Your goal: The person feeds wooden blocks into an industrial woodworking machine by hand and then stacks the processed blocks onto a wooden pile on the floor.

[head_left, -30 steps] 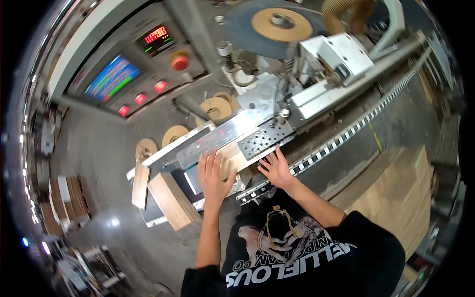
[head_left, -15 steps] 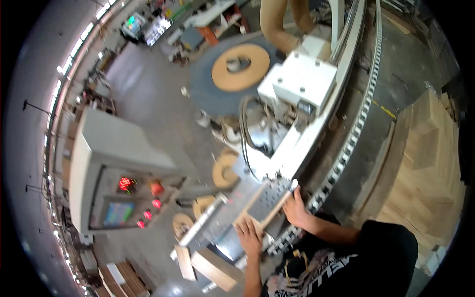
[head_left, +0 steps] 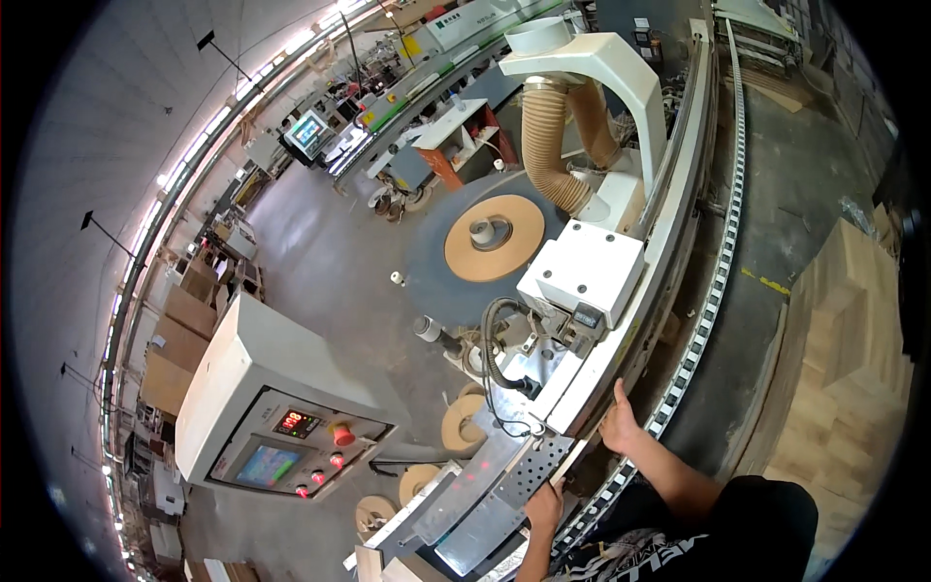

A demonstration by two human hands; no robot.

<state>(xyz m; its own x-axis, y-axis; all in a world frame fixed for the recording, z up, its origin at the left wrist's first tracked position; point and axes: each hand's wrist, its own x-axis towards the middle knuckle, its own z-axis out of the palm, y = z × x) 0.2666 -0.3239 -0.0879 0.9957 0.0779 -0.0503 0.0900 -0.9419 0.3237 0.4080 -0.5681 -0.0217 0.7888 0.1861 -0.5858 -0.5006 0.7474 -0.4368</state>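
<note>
Since half a second ago both hands have slid along the machine's infeed edge: the left hand [head_left: 545, 506] flat on the narrow wooden panel [head_left: 572, 461], the right hand [head_left: 618, 427] pressed further along its long axis toward the white housing [head_left: 582, 272].

White machine housing [head_left: 582, 272], tan hose [head_left: 548, 145], red button [head_left: 342, 436].
</note>
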